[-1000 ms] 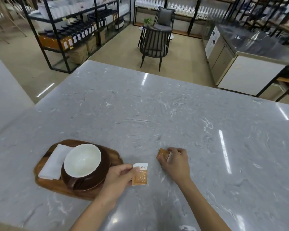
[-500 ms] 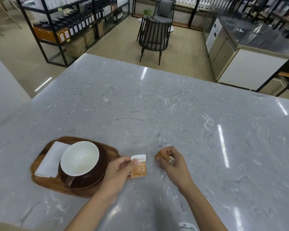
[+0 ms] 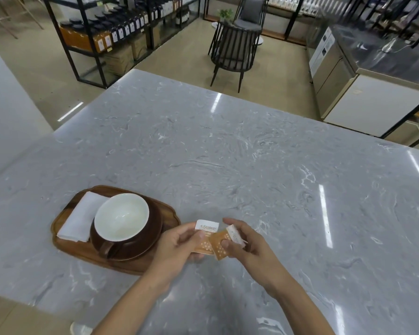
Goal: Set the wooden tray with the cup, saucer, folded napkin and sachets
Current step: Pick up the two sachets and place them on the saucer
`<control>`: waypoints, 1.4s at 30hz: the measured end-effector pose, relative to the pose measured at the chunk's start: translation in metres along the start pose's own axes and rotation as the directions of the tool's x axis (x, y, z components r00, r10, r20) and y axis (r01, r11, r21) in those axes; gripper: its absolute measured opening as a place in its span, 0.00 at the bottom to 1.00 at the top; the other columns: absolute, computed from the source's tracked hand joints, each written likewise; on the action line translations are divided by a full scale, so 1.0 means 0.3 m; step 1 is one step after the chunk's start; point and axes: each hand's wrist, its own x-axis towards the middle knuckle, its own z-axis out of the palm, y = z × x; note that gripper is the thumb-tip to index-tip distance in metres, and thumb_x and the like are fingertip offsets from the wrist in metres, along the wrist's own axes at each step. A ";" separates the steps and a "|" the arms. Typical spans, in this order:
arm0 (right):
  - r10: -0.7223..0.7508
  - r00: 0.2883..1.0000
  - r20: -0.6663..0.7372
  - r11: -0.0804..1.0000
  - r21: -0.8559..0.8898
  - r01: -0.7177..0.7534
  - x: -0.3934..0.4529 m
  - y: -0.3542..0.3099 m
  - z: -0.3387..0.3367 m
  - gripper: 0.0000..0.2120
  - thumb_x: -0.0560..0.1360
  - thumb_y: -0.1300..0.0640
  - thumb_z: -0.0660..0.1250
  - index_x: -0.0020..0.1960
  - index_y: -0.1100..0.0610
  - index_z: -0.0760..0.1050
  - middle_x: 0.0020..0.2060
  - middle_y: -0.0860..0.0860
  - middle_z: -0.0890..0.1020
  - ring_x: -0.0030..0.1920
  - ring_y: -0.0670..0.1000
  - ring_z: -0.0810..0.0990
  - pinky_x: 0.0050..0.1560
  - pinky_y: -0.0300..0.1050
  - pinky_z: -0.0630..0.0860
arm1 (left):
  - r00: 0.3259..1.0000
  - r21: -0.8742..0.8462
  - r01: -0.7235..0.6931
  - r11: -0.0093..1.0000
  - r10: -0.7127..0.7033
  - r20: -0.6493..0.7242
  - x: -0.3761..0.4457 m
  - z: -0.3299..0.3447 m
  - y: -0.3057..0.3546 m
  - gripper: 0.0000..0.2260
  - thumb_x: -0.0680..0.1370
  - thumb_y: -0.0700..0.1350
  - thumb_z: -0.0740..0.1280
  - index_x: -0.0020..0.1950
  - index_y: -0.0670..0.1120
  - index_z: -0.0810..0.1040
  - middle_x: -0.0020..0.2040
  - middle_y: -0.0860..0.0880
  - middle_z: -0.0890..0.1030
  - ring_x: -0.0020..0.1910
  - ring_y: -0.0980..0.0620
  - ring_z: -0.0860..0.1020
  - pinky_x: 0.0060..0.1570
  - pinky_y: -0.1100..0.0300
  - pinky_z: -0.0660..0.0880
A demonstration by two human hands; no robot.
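Observation:
A wooden tray (image 3: 65, 250) lies on the marble counter at the lower left. On it a brown saucer (image 3: 153, 228) carries a cup (image 3: 121, 217), brown outside and white inside, handle toward me. A folded white napkin (image 3: 79, 220) rests on the tray's left side. My left hand (image 3: 179, 247) pinches an orange-and-white sachet (image 3: 206, 229) just right of the tray. My right hand (image 3: 249, 240) holds a second sachet (image 3: 221, 246) against the first, above the counter.
The grey marble counter (image 3: 252, 165) stretches far ahead and to the right. Beyond it stand a dark slatted chair (image 3: 232, 47), black shelving with jars (image 3: 111, 32) at the back left and a steel counter unit (image 3: 363, 76) at the back right.
My right hand lifted the second sachet off the counter and brought it left to meet the sachet in my left hand. The view tilted slightly.

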 end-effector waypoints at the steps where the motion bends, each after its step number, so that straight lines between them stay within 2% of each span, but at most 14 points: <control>1: 0.019 1.000 -0.016 1.000 0.018 -0.019 0.003 0.004 0.009 0.20 0.78 0.60 0.73 0.66 0.45 0.76 0.49 0.52 0.86 0.50 0.54 0.86 0.56 0.45 0.82 | 1.000 0.002 -0.001 1.000 0.001 0.008 -0.005 -0.006 -0.004 0.10 0.80 0.38 0.69 0.60 0.43 0.84 0.51 0.43 0.88 0.47 0.49 0.86 0.43 0.58 0.82; 4: 0.064 0.994 -0.083 0.996 0.071 -0.058 0.015 0.014 0.026 0.24 0.71 0.65 0.79 0.63 0.51 0.77 0.45 0.52 0.88 0.46 0.52 0.88 0.47 0.41 0.82 | 0.999 -0.003 -0.004 1.000 0.004 0.036 -0.019 -0.023 -0.019 0.09 0.80 0.37 0.69 0.58 0.41 0.84 0.50 0.41 0.88 0.45 0.50 0.84 0.41 0.61 0.81; 7: 0.071 0.990 -0.123 0.996 0.058 -0.064 0.017 0.013 0.046 0.25 0.67 0.66 0.82 0.59 0.52 0.79 0.46 0.54 0.88 0.45 0.52 0.88 0.42 0.40 0.83 | 0.995 0.004 -0.024 1.000 0.024 0.093 -0.038 -0.038 -0.030 0.10 0.77 0.33 0.71 0.57 0.41 0.85 0.51 0.43 0.88 0.45 0.52 0.83 0.43 0.65 0.80; 9: 0.066 0.989 -0.129 0.997 0.054 -0.059 0.015 0.018 0.059 0.21 0.68 0.64 0.81 0.57 0.52 0.81 0.45 0.52 0.89 0.44 0.50 0.89 0.42 0.38 0.82 | 0.989 0.002 -0.060 0.998 0.059 0.134 -0.049 -0.044 -0.036 0.13 0.75 0.30 0.72 0.58 0.41 0.84 0.52 0.42 0.88 0.48 0.52 0.85 0.47 0.64 0.79; 12: 0.042 0.990 -0.133 0.992 0.127 -0.025 0.007 0.031 0.079 0.14 0.71 0.63 0.79 0.54 0.52 0.83 0.45 0.52 0.89 0.45 0.50 0.88 0.44 0.35 0.81 | 0.990 -0.052 -0.082 0.995 0.088 0.110 -0.054 -0.053 -0.049 0.14 0.74 0.31 0.73 0.58 0.40 0.85 0.53 0.41 0.88 0.50 0.48 0.87 0.48 0.63 0.80; 16: 0.056 0.990 -0.133 0.987 0.154 -0.035 -0.006 0.046 0.111 0.14 0.73 0.63 0.78 0.56 0.53 0.83 0.46 0.52 0.89 0.48 0.51 0.88 0.47 0.38 0.82 | 0.993 -0.108 -0.070 0.992 0.080 0.092 -0.070 -0.062 -0.075 0.15 0.72 0.37 0.76 0.58 0.43 0.86 0.54 0.41 0.88 0.53 0.45 0.86 0.48 0.62 0.81; 20: 0.058 0.993 -0.105 0.982 0.184 -0.038 -0.019 0.052 0.141 0.10 0.75 0.61 0.77 0.55 0.54 0.84 0.48 0.53 0.89 0.51 0.52 0.88 0.51 0.41 0.82 | 0.993 -0.126 -0.048 0.991 0.061 0.104 -0.086 -0.079 -0.098 0.14 0.75 0.36 0.74 0.60 0.47 0.86 0.56 0.41 0.87 0.56 0.45 0.85 0.56 0.54 0.82; 25: 0.056 0.996 -0.069 0.980 0.192 -0.042 -0.003 0.056 0.180 0.05 0.78 0.58 0.73 0.53 0.55 0.87 0.47 0.55 0.89 0.52 0.54 0.88 0.58 0.48 0.82 | 0.996 -0.166 -0.065 0.984 0.055 -0.065 -0.111 -0.104 -0.120 0.13 0.75 0.34 0.74 0.55 0.48 0.87 0.53 0.43 0.88 0.52 0.47 0.86 0.52 0.57 0.83; 28: 0.078 0.994 -0.081 0.986 0.155 -0.065 0.034 0.065 0.218 0.04 0.77 0.58 0.75 0.51 0.54 0.87 0.46 0.53 0.90 0.50 0.52 0.88 0.53 0.44 0.82 | 0.984 -0.156 -0.075 0.985 0.048 -0.171 -0.127 -0.132 -0.144 0.11 0.74 0.35 0.75 0.54 0.47 0.88 0.51 0.44 0.88 0.54 0.45 0.86 0.53 0.58 0.83; 33: 0.113 0.987 -0.117 0.989 0.106 -0.101 0.110 0.084 0.282 0.03 0.76 0.57 0.76 0.48 0.55 0.87 0.42 0.52 0.90 0.44 0.49 0.88 0.44 0.38 0.80 | 0.954 -0.224 -0.139 0.965 0.070 -0.290 -0.152 -0.176 -0.176 0.12 0.77 0.34 0.72 0.51 0.50 0.89 0.52 0.44 0.88 0.54 0.45 0.86 0.50 0.61 0.83; 36: 0.134 0.983 -0.123 0.988 0.089 -0.123 0.153 0.090 0.321 0.03 0.76 0.58 0.76 0.47 0.57 0.86 0.41 0.54 0.89 0.42 0.50 0.87 0.45 0.41 0.81 | 0.922 -0.157 -0.151 0.976 0.081 -0.379 -0.167 -0.193 -0.184 0.14 0.78 0.37 0.72 0.51 0.57 0.87 0.52 0.50 0.89 0.53 0.50 0.87 0.51 0.61 0.83; 38: 0.129 0.979 -0.156 0.991 0.060 -0.121 0.177 0.094 0.343 0.02 0.75 0.58 0.76 0.46 0.57 0.86 0.39 0.54 0.89 0.41 0.53 0.87 0.45 0.45 0.82 | 0.911 -0.009 -0.148 0.989 0.133 -0.389 -0.177 -0.211 -0.186 0.15 0.79 0.40 0.71 0.51 0.63 0.86 0.51 0.56 0.88 0.50 0.55 0.87 0.49 0.63 0.82; 40: 0.106 0.972 -0.209 0.994 -0.006 -0.110 0.199 0.096 0.358 0.04 0.73 0.54 0.78 0.43 0.55 0.86 0.37 0.53 0.89 0.42 0.56 0.88 0.47 0.50 0.83 | 0.900 0.191 -0.112 0.975 0.181 -0.397 -0.191 -0.230 -0.188 0.13 0.80 0.44 0.71 0.59 0.60 0.84 0.52 0.63 0.87 0.51 0.58 0.86 0.52 0.62 0.83; 42: 0.085 0.965 -0.248 0.992 -0.064 -0.104 0.214 0.096 0.370 0.07 0.70 0.50 0.79 0.42 0.53 0.86 0.36 0.50 0.88 0.40 0.53 0.88 0.47 0.50 0.83 | 0.902 0.285 -0.084 0.955 0.194 -0.386 -0.205 -0.241 -0.189 0.14 0.80 0.45 0.70 0.65 0.56 0.82 0.55 0.63 0.86 0.53 0.59 0.85 0.56 0.61 0.82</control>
